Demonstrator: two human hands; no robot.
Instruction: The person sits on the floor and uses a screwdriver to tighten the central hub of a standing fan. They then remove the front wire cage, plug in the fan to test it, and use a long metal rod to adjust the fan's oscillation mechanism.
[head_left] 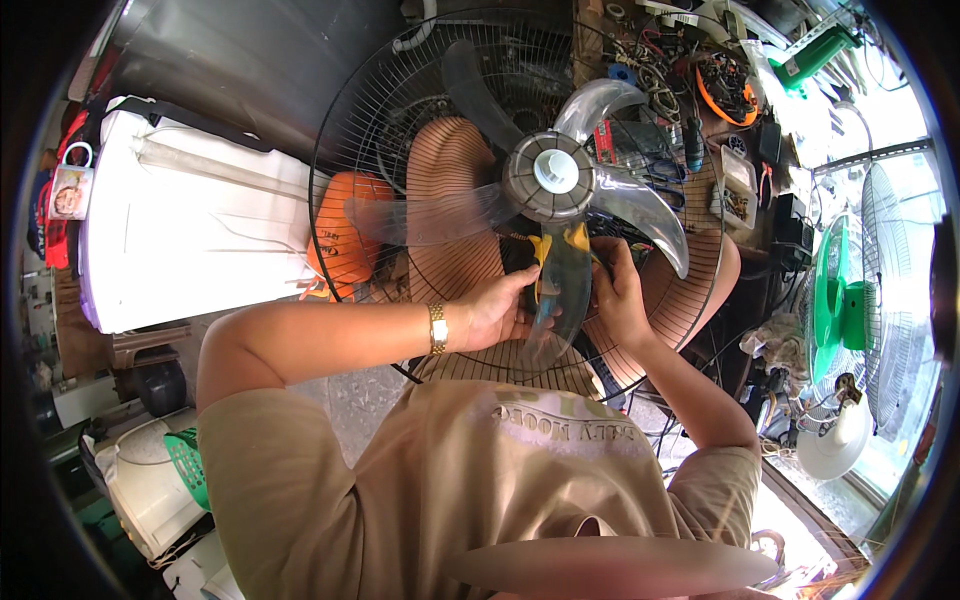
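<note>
A fan's clear grey blade set faces up, its round hub capped by a pale blue knob. Behind it spreads a round black wire guard, resting across my bare knees. My left hand is closed on a yellow-and-black tool, partly covered by the lower blade; its exact kind cannot be made out. Some of the left fingers show through that blade. To the right of the blade, my right hand has its fingers pinched together beneath the hub; what they hold is hidden.
A white bin stands at left, beside an orange object. Wires, tools and an orange-rimmed tray of small parts clutter the bench at upper right. Another fan with green blades stands at far right.
</note>
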